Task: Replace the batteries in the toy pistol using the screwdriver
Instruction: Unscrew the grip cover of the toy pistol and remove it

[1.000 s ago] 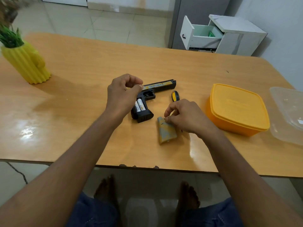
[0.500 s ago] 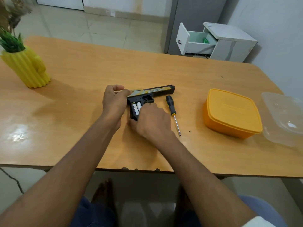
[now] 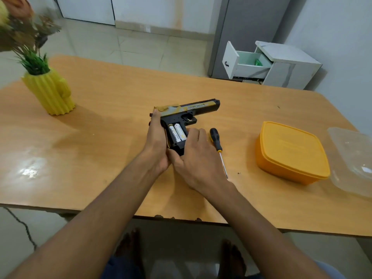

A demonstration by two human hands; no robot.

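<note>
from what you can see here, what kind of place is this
Probably a room in a home, though I can't be sure: a wooden table on a tiled floor, a yellow cactus-shaped vase with flowers, and a small white drawer unit with its drawer open by the wall.

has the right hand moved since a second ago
Yes. The right hand left the spot in front of the screwdriver and went left to the toy pistol grip.

Single head-worn wide-angle view — looks forward and down, close over table (image 3: 100,137) — floor beyond.
</note>
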